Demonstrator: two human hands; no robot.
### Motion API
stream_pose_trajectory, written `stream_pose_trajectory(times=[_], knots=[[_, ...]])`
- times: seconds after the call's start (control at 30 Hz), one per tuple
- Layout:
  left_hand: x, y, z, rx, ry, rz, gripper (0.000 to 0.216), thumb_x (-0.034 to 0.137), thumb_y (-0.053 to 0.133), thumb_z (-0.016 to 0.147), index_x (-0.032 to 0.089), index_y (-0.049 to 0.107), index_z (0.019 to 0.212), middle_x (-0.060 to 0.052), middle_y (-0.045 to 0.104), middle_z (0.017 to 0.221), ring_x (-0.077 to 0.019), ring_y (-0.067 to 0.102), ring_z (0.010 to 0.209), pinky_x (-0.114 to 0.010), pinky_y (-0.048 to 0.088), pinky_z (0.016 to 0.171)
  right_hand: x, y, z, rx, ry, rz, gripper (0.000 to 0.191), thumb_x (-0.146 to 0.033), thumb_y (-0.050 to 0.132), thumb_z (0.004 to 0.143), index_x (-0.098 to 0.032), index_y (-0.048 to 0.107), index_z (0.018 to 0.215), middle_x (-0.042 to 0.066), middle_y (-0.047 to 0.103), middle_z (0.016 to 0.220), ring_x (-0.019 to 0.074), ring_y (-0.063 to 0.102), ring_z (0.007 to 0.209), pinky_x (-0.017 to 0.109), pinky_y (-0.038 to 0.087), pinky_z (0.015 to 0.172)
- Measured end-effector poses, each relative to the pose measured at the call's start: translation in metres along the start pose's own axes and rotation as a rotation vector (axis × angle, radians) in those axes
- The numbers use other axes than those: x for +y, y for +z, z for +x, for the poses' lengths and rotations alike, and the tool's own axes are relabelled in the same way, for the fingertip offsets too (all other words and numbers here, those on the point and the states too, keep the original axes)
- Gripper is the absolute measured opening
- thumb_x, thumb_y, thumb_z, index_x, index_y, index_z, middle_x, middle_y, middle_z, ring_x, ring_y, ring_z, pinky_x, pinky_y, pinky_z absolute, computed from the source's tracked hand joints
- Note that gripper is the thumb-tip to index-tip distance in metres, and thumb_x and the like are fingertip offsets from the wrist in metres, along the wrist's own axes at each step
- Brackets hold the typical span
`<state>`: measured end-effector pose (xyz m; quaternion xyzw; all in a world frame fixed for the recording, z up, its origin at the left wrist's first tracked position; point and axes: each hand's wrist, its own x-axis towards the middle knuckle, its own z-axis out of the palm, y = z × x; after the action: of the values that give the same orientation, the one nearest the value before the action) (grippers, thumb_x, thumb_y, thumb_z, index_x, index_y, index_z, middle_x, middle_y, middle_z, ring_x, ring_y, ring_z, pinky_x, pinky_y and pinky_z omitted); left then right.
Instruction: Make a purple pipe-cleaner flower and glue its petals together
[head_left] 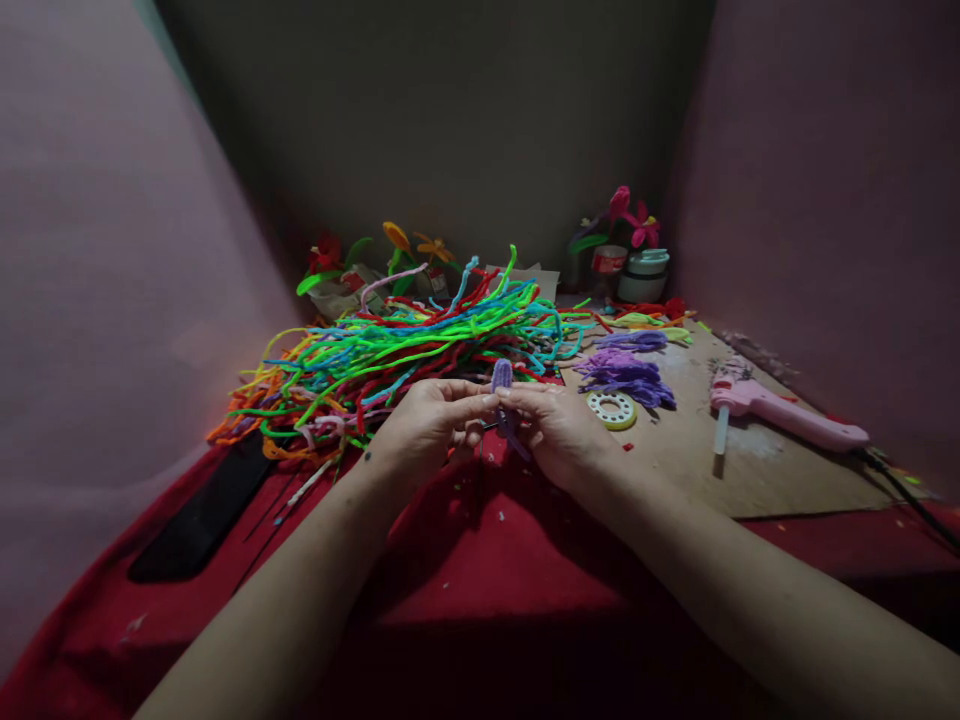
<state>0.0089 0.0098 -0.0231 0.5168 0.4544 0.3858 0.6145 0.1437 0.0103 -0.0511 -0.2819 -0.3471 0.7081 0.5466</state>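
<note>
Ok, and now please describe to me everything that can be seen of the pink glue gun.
The pink glue gun, apparently plastic, lies on the brown cardboard at the right of the picture. Its head points left, and its handle runs rightward. A pale, translucent stick extends from the head toward the viewer. A black cord leaves the handle's end. Whether it is on cannot be told.

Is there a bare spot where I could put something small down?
Mostly bare, with stray bits: the red cloth between the forearms, and the cardboard between the yellow-edged roll and pink glue gun. It's crowded beyond the left hand, where fuzzy coloured stems lie heaped.
</note>
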Motion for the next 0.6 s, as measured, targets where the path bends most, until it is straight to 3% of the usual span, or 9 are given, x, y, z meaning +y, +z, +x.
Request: stream_pose_trajectory(times=[0.13,0.27,0.5,0.6], knots=[[-0.004,-0.001,0.004,0.002,-0.003,-0.045,0.019,0.028,0.069,0.065,0.011,0.061,0.069,0.001,0.055,0.052,-0.0037,0.04,0.032,-0.015,0.028,0.027,-0.001,0.006,-0.004,0.013,-0.038,0.016,0.005,-0.019,0.062,0.055,-0.015,0.059,0.055,-0.001,0.056,0.056,0.0105,0.047,0.053,0.026,0.038,0.056],[-0.004,0.001,0.002,0.056,0.012,-0.023,0.021,0.03,0.069,0.064,0.012,0.06,0.067,0.001,0.056,0.052,-0.0049,0.042,0.032,-0.015,0.031,0.026,0.002,0.006,-0.004,0.036,-0.095,-0.111,0.008,-0.021,0.057,0.06,-0.016,0.056,0.054,-0.002,0.054,0.053,0.0094,0.044,0.05,0.024,0.036,0.054],[0.002,0.013,-0.007,0.13,0.126,0.129,0.02,0.028,0.067,0.065,0.013,0.054,0.061,0.004,0.054,0.047,-0.0045,0.042,0.031,-0.014,0.03,0.027,0.003,0.001,-0.005,0.0,-0.224,-0.411,0.015,-0.026,0.051,0.071,-0.015,0.059,0.062,0.0,0.057,0.059,0.0115,0.051,0.056,0.023,0.038,0.054],[0.004,0.017,-0.01,0.141,0.176,0.23,0.016,0.025,0.06,0.069,0.014,0.052,0.061,0.005,0.051,0.043,-0.0054,0.041,0.029,-0.016,0.031,0.027,0.001,0.0,-0.006,0.045,-0.286,-0.453,0.011,-0.025,0.054,0.07,-0.015,0.059,0.068,-0.001,0.058,0.062,0.0115,0.052,0.057,0.023,0.04,0.055]])
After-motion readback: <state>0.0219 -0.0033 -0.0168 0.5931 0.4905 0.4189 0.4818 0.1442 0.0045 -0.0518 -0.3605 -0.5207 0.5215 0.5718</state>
